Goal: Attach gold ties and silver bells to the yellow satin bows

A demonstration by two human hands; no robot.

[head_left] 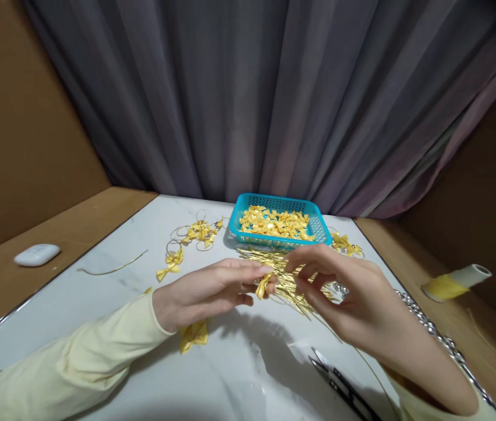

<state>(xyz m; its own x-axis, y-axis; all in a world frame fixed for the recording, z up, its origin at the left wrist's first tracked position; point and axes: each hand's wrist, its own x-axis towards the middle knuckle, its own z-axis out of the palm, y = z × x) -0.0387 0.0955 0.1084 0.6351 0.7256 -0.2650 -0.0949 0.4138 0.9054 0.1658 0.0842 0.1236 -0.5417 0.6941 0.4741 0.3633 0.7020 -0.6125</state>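
My left hand (217,289) is raised over the middle of the white table, with thumb and fingers closed on a small yellow ribbon bow (264,285). Just right of the bow, my right hand (344,289) has its thumb and fingertips curled together in a pinch; whatever sits between them is too small to make out. Beneath and behind both hands lies a pile of gold cord ties (289,280), partly covered by them. One long thin gold cord (373,362) runs down below the right hand. Under my left wrist rests another yellow bow (194,335).
A blue basket (238,213) of yellow bows stands at the back. Bows with looped cords (201,233) lie to its left, more bows (344,244) to its right. Black-handled snips (344,389) lie in front. A silver bead chain (432,327), white case (37,255) and tube roll (458,282) flank the table.
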